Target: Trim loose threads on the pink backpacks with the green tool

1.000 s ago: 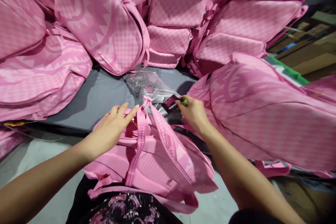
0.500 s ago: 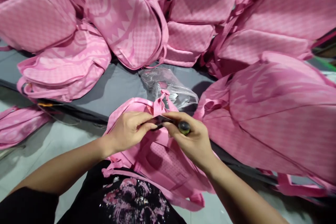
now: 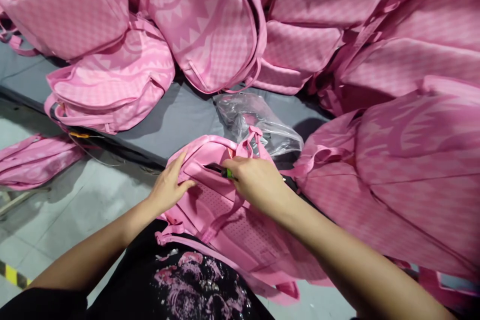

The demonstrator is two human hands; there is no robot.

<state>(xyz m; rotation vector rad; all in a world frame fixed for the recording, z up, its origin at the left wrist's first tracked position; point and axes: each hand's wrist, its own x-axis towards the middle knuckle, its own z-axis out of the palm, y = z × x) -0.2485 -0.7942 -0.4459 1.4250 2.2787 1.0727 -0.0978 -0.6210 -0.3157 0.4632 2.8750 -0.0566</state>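
Note:
A pink backpack point(image 3: 228, 215) lies back-side up across my lap and against the table edge. My left hand point(image 3: 170, 187) rests on its upper left corner, fingers curled over the top edge. My right hand point(image 3: 255, 182) is closed on a small dark tool with a green end point(image 3: 221, 170), whose tip lies against the bag's top seam just below the pink carry handle point(image 3: 252, 141).
Several pink patterned backpacks point(image 3: 210, 25) are heaped around a grey table point(image 3: 176, 120). A crumpled clear plastic bag point(image 3: 258, 122) lies behind the handle. More pink bags point(image 3: 33, 160) sit on the pale floor at left.
My hands, pinched together over the bag's handle, have separated: the left slid to the bag's left corner, the right brought the tool down to the top seam. The view shifted left.

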